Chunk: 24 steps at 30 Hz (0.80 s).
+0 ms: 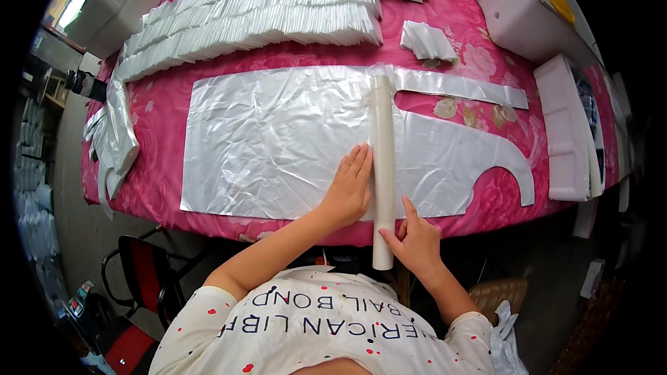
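A thin silvery-white plastic sheet (278, 132), cut with straps and curved openings at its right end like a disposable apron, lies spread on the table. Across it, running from far to near, rests a long pale tube (384, 160) whose near end sticks out past the table edge. My left hand (353, 184) lies flat on the sheet, fingers together and stretched, right against the tube's left side. At the tube's near end, my right hand (417, 239) has its thumb at the tube's right side. Its index finger points forward and its other fingers are curled.
Rows of folded white plastic packets (257, 21) line the table's far left; a few loose ones (427, 42) lie right of them. White foam boxes stand at the far right (521, 14) and far left (114, 7). Loose plastic (118, 142) hangs off the left edge. A red-and-black chair (142, 271) stands near left.
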{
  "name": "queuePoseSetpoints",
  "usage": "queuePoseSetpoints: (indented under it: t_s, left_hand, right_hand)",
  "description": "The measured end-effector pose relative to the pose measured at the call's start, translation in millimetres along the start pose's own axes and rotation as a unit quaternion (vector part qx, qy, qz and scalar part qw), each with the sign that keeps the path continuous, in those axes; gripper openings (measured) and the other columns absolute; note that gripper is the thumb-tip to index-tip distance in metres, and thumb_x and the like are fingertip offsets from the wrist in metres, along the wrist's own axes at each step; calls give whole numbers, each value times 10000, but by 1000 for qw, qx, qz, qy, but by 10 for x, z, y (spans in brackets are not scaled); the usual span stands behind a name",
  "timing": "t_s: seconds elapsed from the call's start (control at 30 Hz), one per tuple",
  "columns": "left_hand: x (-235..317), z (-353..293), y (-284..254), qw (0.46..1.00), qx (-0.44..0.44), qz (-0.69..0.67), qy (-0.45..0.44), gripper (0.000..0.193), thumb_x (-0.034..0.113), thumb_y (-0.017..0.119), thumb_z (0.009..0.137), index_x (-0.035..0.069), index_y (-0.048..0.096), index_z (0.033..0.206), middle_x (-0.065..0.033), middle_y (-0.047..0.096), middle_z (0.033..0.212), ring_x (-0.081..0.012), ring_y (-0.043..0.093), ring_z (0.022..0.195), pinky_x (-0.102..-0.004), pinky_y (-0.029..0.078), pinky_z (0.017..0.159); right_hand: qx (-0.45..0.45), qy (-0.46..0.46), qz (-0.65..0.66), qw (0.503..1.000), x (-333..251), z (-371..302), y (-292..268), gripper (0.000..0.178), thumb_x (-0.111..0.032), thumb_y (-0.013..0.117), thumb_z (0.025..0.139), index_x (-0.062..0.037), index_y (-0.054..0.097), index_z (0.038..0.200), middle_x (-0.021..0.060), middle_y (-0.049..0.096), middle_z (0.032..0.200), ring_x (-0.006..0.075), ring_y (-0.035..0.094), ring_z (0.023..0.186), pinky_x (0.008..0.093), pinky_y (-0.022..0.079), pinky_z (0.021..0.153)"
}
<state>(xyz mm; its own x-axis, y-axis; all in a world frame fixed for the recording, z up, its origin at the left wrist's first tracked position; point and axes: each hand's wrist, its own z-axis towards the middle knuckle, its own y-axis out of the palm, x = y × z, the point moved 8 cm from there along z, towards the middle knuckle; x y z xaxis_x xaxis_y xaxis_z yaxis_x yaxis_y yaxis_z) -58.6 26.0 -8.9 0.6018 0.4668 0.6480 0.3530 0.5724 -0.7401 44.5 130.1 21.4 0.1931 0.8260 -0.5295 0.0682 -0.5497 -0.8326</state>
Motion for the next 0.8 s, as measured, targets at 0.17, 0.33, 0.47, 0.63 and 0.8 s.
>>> queuePoseSetpoints:
  t_s: [0.17, 0.33, 0.47, 0.63, 0.8]
  left_hand:
    - [-27, -15, 105, 993, -27, 115, -4, 641, 162, 411, 811, -106, 225, 1362, -248, 211, 1444, -347, 167, 1370, -437, 118, 1117]
    - [-66, -76, 79, 994, -22, 108, 1, 656, 162, 424, 815, -108, 198, 1368, -244, 151, 1465, -367, 111, 1378, -453, 105, 1115]
    - [-136, -240, -322, 999, 9, 15, -27, 624, 144, 430, 854, -85, 189, 1382, -234, 129, 1475, -392, 87, 1376, -459, 110, 1109]
    - [-548, -586, -1169, 990, 130, -8, -51, 612, 201, 440, 902, -53, 185, 1397, -219, 155, 1473, -370, 109, 1377, -441, 127, 1105]
    - [-1170, -1234, -1748, 949, 253, -81, -172, 528, 261, 331, 963, -27, 235, 1394, -191, 246, 1448, -322, 206, 1355, -396, 172, 1093]
  right_hand:
    - [-28, -14, -60, 998, -67, 104, -52, 778, -464, 680, 731, 43, 424, 1262, 122, 603, 834, 279, 593, 759, 377, 479, 630]
    - [53, -234, -70, 968, -177, 323, -172, 727, -486, 621, 768, -36, 425, 1303, 164, 455, 1267, 325, 446, 1156, 404, 393, 934]
    - [-30, -315, -122, 941, -222, 519, 23, 679, -555, 460, 849, -93, 412, 1345, 119, 314, 1438, 331, 257, 1334, 438, 245, 1067]
    - [-102, -440, -78, 889, -1072, 670, 573, 670, -569, 366, 880, -98, 396, 1355, 87, 305, 1448, 315, 200, 1360, 463, 95, 1114]
    - [-240, -598, 167, 746, -2361, 233, 883, 449, -374, 501, 888, -17, 545, 1156, 139, 519, 1248, 296, 425, 1218, 416, 330, 1019]
